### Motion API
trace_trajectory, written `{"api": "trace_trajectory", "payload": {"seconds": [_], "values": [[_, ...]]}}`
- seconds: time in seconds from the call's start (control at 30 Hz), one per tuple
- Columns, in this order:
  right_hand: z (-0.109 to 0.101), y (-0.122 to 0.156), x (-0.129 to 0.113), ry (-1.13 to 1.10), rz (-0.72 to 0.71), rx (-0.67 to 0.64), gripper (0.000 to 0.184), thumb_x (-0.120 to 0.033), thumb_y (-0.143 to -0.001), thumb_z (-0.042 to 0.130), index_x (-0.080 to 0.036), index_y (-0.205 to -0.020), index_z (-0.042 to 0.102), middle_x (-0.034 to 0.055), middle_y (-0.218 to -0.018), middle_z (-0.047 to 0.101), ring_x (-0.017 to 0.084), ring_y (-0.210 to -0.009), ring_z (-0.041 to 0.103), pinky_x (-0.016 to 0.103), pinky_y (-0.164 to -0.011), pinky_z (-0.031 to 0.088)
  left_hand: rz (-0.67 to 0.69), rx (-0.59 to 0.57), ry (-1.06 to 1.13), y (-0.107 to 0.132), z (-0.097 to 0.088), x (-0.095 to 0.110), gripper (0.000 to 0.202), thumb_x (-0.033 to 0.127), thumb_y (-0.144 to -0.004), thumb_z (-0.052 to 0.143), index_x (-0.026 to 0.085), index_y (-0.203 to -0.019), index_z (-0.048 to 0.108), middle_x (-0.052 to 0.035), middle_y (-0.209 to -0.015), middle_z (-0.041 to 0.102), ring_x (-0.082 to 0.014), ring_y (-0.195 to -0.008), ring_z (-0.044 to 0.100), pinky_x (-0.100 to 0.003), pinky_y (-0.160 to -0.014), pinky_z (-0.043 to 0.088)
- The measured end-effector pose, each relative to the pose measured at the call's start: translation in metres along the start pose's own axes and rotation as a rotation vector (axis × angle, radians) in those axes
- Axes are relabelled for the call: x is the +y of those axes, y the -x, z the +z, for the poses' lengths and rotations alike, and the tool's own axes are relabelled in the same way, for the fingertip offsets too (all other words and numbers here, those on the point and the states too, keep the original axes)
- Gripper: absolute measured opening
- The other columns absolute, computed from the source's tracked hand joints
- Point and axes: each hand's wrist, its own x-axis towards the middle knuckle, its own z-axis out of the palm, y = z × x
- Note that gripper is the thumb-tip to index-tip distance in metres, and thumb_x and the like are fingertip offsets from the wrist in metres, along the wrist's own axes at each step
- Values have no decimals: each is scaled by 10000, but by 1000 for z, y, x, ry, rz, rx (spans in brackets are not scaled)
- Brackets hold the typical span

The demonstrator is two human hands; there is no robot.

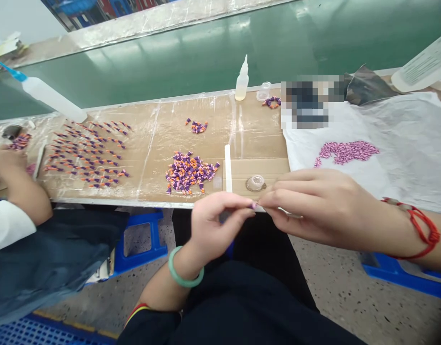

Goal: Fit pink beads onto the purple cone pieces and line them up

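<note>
Bright, even light falls from overhead, leaving only faint shadows. Glare streaks the plastic film (152, 115) on the desk (98, 201) and the green panel (191, 43). Wide-angle distortion bends the desk's edges toward the frame sides. The fingers (292, 189) look slightly soft, a pixelated patch (308, 101) hides the upper right, and the lower right corner darkens.

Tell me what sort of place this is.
Likely a handicraft assembly workshop: a plastic-wrapped workbench, rows of small purple-and-orange pieces, and a squeeze bottle.
</note>
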Motion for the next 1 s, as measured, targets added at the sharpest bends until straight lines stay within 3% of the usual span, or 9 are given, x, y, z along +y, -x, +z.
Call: {"api": "trace_trajectory", "payload": {"seconds": [0.2,0.27,0.33,0.43,0.53,0.6,0.73,0.83,1.0], "values": [[14,10,-9,-54,35,158,158,-80,-942,515,-204,-910,608,28,-767,694,158,-626,618,276,-580,478,-228,256,-401,-22,-106,-51,144,285,-770,758,151,-820,736,-18,-701,705,-142,-622,638,-254,-614,535],[34,11,-17,-191,72,202,153,-69,-930,521,-194,-916,608,26,-773,701,147,-630,629,261,-606,511,-207,201,-554,-32,-135,-71,130,287,-756,741,161,-780,727,-10,-686,653,-155,-642,601,-294,-659,527],[61,7,-23,-283,127,221,146,-89,-926,516,-190,-934,623,42,-825,717,165,-706,673,278,-656,556,-161,73,-693,-41,-150,-86,104,283,-742,746,180,-742,725,-33,-790,657,-204,-812,622,-365,-822,531],[105,-13,-23,-244,220,270,193,-171,-897,556,-180,-1073,635,152,-1181,693,297,-1124,653,493,-956,560,-104,-19,-835,-49,-150,-100,105,297,-785,728,194,-801,735,-62,-949,652,-259,-1041,599,-442,-1006,473],[138,-43,-14,-114,330,173,512,-306,-874,665,-127,-1341,554,218,-1552,401,381,-1490,288,619,-1178,337,-22,23,-795,-48,-146,-104,319,439,-922,600,182,-1080,703,-122,-1190,637,-277,-1228,564,-458,-1101,426],[150,-62,-4,-51,426,50,810,-394,-800,791,-105,-1475,450,215,-1632,235,401,-1533,140,627,-1226,226,30,-54,-723,-44,-147,-104,640,640,-913,547,169,-1346,570,-188,-1435,526,-313,-1405,454,-477,-1184,347],[156,-86,14,-11,542,-104,1152,-552,-698,871,-48,-1570,311,250,-1649,105,426,-1537,43,613,-1246,142,7,-369,-809,-35,-159,-103,1347,902,-538,685,162,-1583,267,-277,-1661,167,-463,-1549,96,-623,-1237,126],[157,-94,24,-4,536,-99,1197,-624,-690,853,-45,-1579,299,248,-1650,98,414,-1539,52,584,-1253,152,-29,-450,-899,-37,-163,-107,1467,911,-467,701,145,-1610,192,-301,-1667,85,-489,-1544,16,-663,-1223,80],[159,-104,34,-28,450,-113,1251,-651,-674,861,-10,-1580,282,253,-1646,107,397,-1540,95,525,-1267,180,31,-533,-888,-59,-158,-115,1473,895,-475,718,120,-1611,193,-305,-1658,138,-475,-1548,64,-630,-1240,101]]}}
